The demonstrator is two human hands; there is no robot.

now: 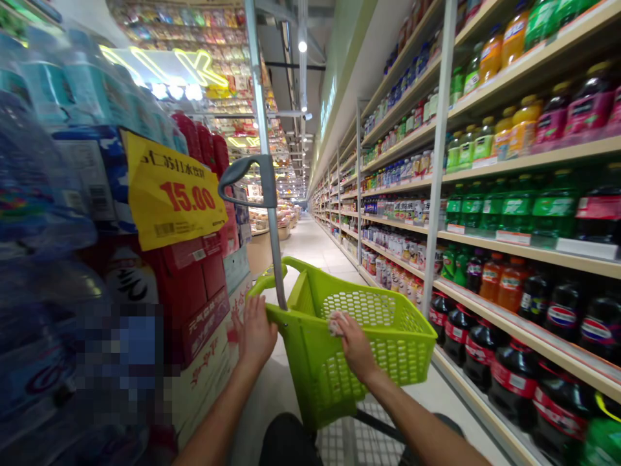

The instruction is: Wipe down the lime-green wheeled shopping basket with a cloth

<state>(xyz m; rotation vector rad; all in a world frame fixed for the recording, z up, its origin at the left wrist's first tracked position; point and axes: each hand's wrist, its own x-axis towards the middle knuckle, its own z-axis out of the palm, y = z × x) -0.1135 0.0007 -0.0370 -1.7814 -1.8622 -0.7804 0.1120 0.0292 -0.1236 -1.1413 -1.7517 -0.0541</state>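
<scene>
A lime-green plastic shopping basket [388, 336] with a grey pull handle [245, 171] on a metal pole stands tilted in front of me in a supermarket aisle. My left hand [255, 333] rests on the basket's near left corner, fingers together against the rim beside the pole. My right hand [352, 343] is closed on a small pale cloth [336, 321] pressed against the basket's near side wall. The basket looks empty inside.
On the right, long shelves [524, 249] carry rows of soft-drink bottles. On the left stand stacked water packs and red cartons with a yellow price sign [172, 197] reading 15.00. The aisle floor [315, 249] runs ahead past more shelves.
</scene>
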